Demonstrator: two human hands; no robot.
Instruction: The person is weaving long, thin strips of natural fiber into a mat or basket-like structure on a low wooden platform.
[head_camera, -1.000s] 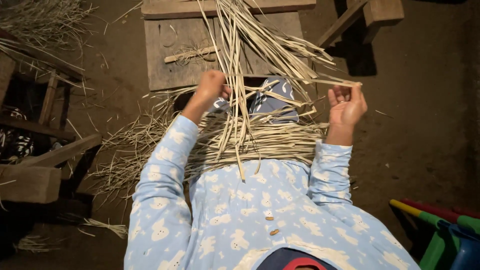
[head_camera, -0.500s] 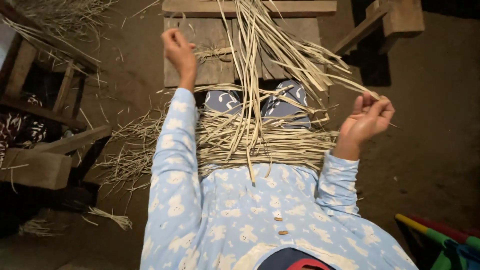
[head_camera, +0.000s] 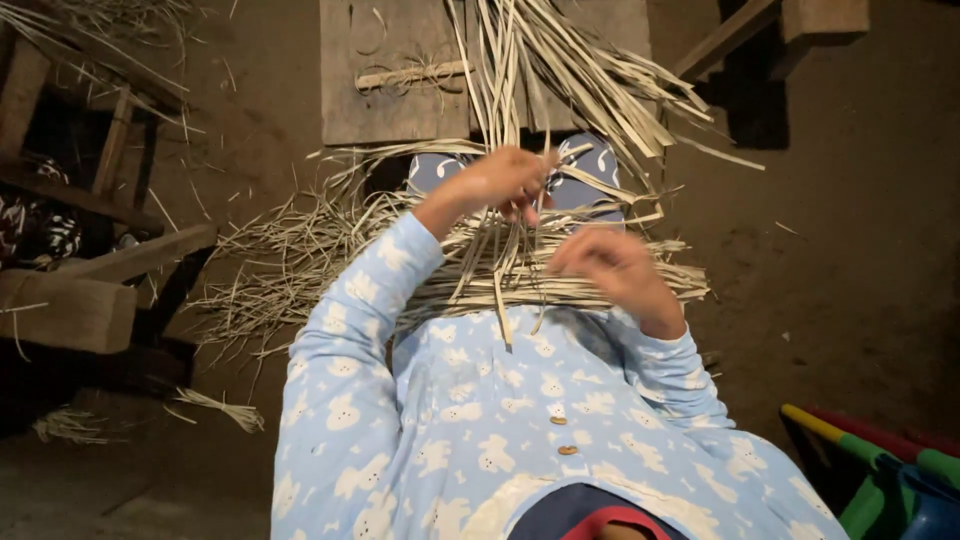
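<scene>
A loose weave of flat dried straw strips (head_camera: 560, 100) lies across my lap and fans out over a wooden board ahead. My left hand (head_camera: 497, 182) is at the middle of the weave, fingers closed around several upright strips. My right hand (head_camera: 610, 268) hovers just right of it over the horizontal strips (head_camera: 600, 290); it is blurred, and whether it holds a strip cannot be made out. Both arms wear light blue patterned sleeves. Blue patterned slippers (head_camera: 590, 165) show under the strips.
A wooden board (head_camera: 390, 80) lies on the dirt floor ahead. Wooden frames and beams (head_camera: 70, 310) stand at the left with loose straw (head_camera: 270, 250) scattered about. Another wooden piece (head_camera: 800, 20) sits at the top right. Coloured plastic rods (head_camera: 880, 450) are at the lower right.
Both hands have come in from wide apart to the middle of the weave. The left hand dropped from the board onto the upright strips; the right moved left and down.
</scene>
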